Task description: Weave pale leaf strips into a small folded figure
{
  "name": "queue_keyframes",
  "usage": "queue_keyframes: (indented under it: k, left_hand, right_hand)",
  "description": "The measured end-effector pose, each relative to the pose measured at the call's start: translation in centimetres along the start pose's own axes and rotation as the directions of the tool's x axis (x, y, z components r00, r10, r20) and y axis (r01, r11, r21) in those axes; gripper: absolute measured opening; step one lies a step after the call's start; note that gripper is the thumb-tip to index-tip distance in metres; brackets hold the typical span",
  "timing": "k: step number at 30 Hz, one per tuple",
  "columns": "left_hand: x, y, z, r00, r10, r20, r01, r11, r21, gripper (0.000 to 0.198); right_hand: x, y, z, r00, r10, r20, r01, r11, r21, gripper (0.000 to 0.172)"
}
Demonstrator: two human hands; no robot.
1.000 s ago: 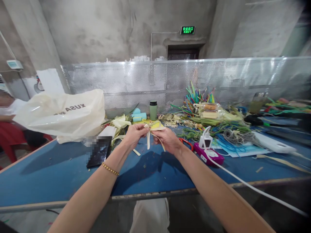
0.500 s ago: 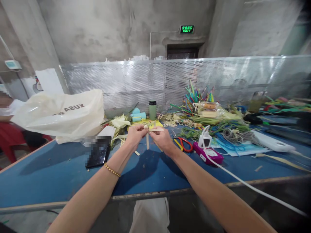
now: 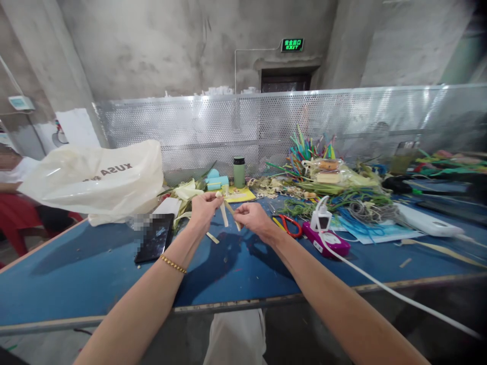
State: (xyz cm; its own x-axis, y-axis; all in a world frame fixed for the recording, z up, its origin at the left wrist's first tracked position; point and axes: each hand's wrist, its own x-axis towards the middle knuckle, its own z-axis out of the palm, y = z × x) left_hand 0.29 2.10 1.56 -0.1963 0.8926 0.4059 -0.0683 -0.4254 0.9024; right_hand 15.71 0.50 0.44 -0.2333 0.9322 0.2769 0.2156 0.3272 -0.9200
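Note:
Above the blue table, my left hand (image 3: 205,205) pinches a small bundle of pale, flat leaf-like strips (image 3: 224,215) between thumb and fingertips. Their free ends fan out downward and to the right. One tan strip (image 3: 230,209) slants across to my right hand (image 3: 254,217), whose closed fingers pinch it near its lower end. The exact plant or material is too small to make out. A loose cut strip (image 3: 212,238) lies on the table just below my left hand. Behind both hands is a yellow sheet (image 3: 243,195) with pale scraps on it.
Red-and-yellow-handled scissors (image 3: 291,226) and a purple power socket (image 3: 327,242) with a white cable lie right of my hands. A dark phone (image 3: 155,237) and a white plastic bag (image 3: 95,177) are left. A green bottle (image 3: 239,172) and green cords (image 3: 350,199) stand behind.
My left hand has shifted slightly left, and my right hand has drawn apart from it. The strip formerly stretched level toward the right hand now slants downward between them.

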Motion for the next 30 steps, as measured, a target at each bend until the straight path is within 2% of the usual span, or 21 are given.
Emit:
queue_keyframes:
  k: [6,8,12,15,18,22,26,28,30]
  left_hand:
    - [0.3,0.4,-0.5,0.999,0.027,-0.028,-0.026,0.999,0.025,0.016]
    - [0.3,0.4,-0.7,0.999,0.032,-0.028,-0.031,0.999,0.043,0.015]
    - [0.4,0.5,-1.1,1.000,0.014,-0.007,-0.014,0.999,0.048,0.016]
    - [0.5,0.5,-1.3,1.000,-0.011,0.024,0.010,0.999,0.036,0.018]
    - [0.4,0.5,-1.2,0.998,-0.035,0.054,0.033,0.999,0.027,0.018]
    - [0.3,0.2,-0.8,0.996,-0.054,0.073,0.053,0.998,0.017,0.018]
    - [0.1,0.1,-0.6,0.993,-0.076,0.089,0.076,0.997,0.000,0.019]
    - [0.0,0.1,-0.4,0.992,-0.076,0.102,0.077,0.997,0.001,0.020]
    - [-0.1,0.1,-0.3,0.990,-0.074,0.118,0.075,0.997,-0.004,0.021]
  right_hand:
    - [-0.3,-0.4,-0.1,0.994,0.093,0.058,-0.093,0.996,0.010,0.004]
    - [-0.5,-0.6,-0.2,0.993,0.090,0.076,-0.092,0.995,0.023,0.003]
    - [-0.7,-1.0,-0.8,0.982,-0.024,0.187,0.007,0.996,0.090,0.010]
    - [-0.7,-1.1,-1.0,0.966,-0.097,0.240,0.065,0.988,0.138,0.022]
    - [-0.6,-1.0,-0.8,0.962,-0.145,0.229,0.107,0.980,0.170,0.037]
    - [-0.5,-0.9,-0.4,0.960,-0.217,0.179,0.179,0.962,0.206,0.031]
    - [-0.4,-0.8,-0.1,0.945,-0.322,0.062,0.321,0.947,0.024,0.021]
    - [-0.4,-0.7,-0.1,0.910,-0.415,-0.003,0.412,0.904,-0.114,0.017]
    - [-0.3,-0.4,-0.2,0.855,-0.518,-0.023,0.499,0.834,-0.234,0.016]
